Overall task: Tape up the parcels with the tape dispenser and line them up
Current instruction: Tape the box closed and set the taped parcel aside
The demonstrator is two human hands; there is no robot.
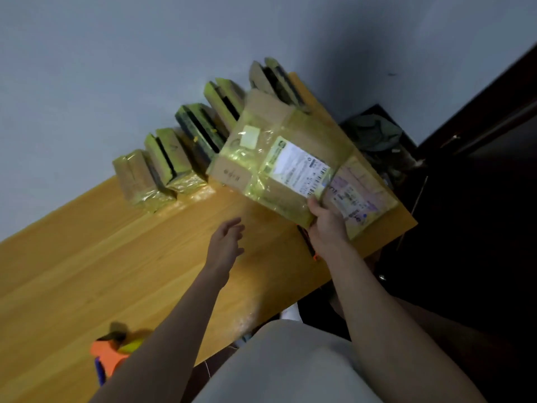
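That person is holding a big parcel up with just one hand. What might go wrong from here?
1. The right hand grips the taped parcel only at its near edge, so the parcel could tilt or slip from that grip; the left hand hovers open, not supporting it.
2. The held parcel hangs close to the row of parcels standing on edge by the wall; a bump might topple them.
3. A second parcel lies near the table's corner and could be nudged off.

From my remote seat, the parcel (279, 158) was brown cardboard under yellowish glossy tape, its label (299, 167) white with black print. The table (87, 263) was honey-orange wood grain, the tape dispenser (109, 356) orange (with a blue part), the wall (116, 53) pale grey.
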